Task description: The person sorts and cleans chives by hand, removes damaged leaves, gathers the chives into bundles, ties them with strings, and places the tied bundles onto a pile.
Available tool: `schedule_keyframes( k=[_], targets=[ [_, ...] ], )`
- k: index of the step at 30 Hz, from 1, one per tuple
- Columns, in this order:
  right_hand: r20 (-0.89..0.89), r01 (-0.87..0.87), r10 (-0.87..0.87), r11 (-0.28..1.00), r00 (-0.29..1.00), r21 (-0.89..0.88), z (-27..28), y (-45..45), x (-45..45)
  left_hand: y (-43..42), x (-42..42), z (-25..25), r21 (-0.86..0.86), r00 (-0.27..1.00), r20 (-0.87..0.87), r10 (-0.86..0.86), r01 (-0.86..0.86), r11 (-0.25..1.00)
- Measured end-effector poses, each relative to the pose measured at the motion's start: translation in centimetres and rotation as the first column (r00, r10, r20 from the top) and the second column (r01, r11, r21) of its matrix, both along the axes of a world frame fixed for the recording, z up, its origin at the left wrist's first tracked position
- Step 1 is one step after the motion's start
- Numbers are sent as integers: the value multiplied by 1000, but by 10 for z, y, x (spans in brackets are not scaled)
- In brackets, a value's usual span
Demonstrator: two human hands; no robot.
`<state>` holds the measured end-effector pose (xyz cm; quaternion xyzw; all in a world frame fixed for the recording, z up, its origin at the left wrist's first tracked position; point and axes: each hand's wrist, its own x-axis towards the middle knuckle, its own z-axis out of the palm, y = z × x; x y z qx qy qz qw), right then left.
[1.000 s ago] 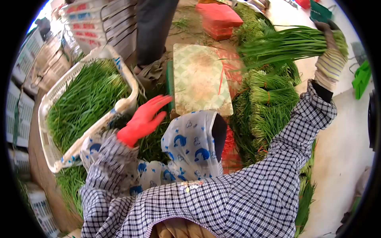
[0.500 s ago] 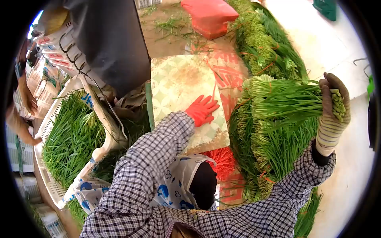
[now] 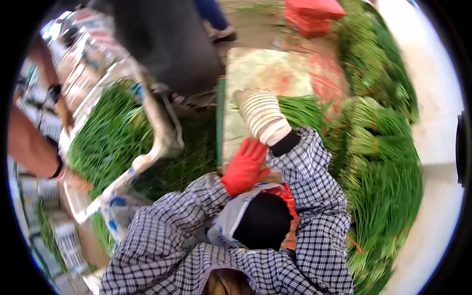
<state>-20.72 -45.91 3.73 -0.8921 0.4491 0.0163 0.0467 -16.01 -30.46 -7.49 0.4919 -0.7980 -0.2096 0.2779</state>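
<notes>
A pale patterned board [image 3: 268, 66] lies in front of me. Over it is my right hand [image 3: 256, 105] in a striped glove, with a bunch of green stalks [image 3: 301, 111] under and beside it, leaves pointing right. Its fingers are mostly hidden and blurred, but the bunch runs out from beneath the glove. My left hand [image 3: 245, 166], in a red glove, is near the board's lower edge, just below the right wrist, fingers extended and nothing seen in it. Tied green bundles [image 3: 381, 172] are piled to the right.
On the left stands a white basket [image 3: 156, 137] full of greens, with another person's hands [image 3: 76, 181] at its far side. A dark apron or cloth [image 3: 162, 44] hangs beyond it. A red block-shaped package [image 3: 312, 15] sits at the back.
My right hand has brought the bunch from the far right onto the board. My left hand has drawn back from the board's middle to its lower edge. The other person's hands have reached the basket.
</notes>
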Motion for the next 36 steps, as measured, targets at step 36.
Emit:
schedule_keyframes(
  k=[36],
  targets=[
    [189, -768, 778, 625, 599, -138, 82, 216, 213, 366, 350, 115, 240, 320, -655, 685, -771, 590]
  ],
)
